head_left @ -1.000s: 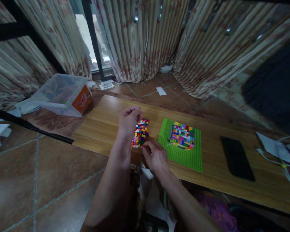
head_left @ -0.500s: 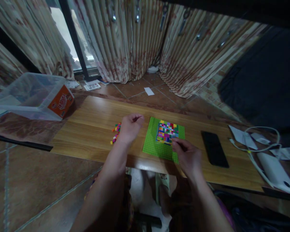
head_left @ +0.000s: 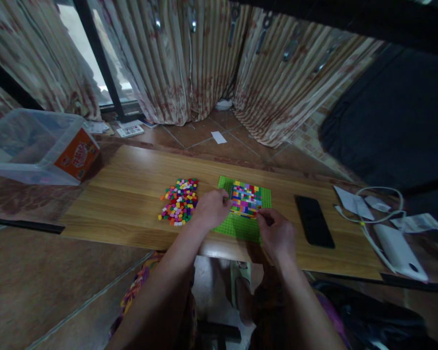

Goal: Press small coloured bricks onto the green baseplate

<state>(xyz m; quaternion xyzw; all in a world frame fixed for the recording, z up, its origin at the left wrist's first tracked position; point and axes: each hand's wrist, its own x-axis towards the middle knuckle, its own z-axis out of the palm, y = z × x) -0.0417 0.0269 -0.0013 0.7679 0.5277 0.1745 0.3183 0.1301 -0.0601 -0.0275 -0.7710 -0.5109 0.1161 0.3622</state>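
A green studded baseplate [head_left: 241,229] lies on the wooden table, with a block of many-coloured small bricks [head_left: 246,197] built on it. Over the plate's left part, beside the block's left edge, is my left hand [head_left: 212,209], its fingers pinched together; whatever they hold is too small to make out. My right hand [head_left: 278,234] is closed at the near right corner of the block, thumb and forefinger pressed together. What lies between those fingertips is not clear. Left of my left hand spreads a pile of loose coloured bricks [head_left: 179,201].
A black phone [head_left: 314,221] lies right of the baseplate. Beyond it are a white cable [head_left: 383,189], a white power bank [head_left: 400,250] and papers. At the left stands a clear plastic box [head_left: 40,167] with an orange label. Curtains [head_left: 168,63] hang behind the table [head_left: 120,194].
My left hand has moved right and down from above the table to the block's left edge, uncovering the brick pile. My right hand stays by the block's near right corner. The view has shifted slightly.
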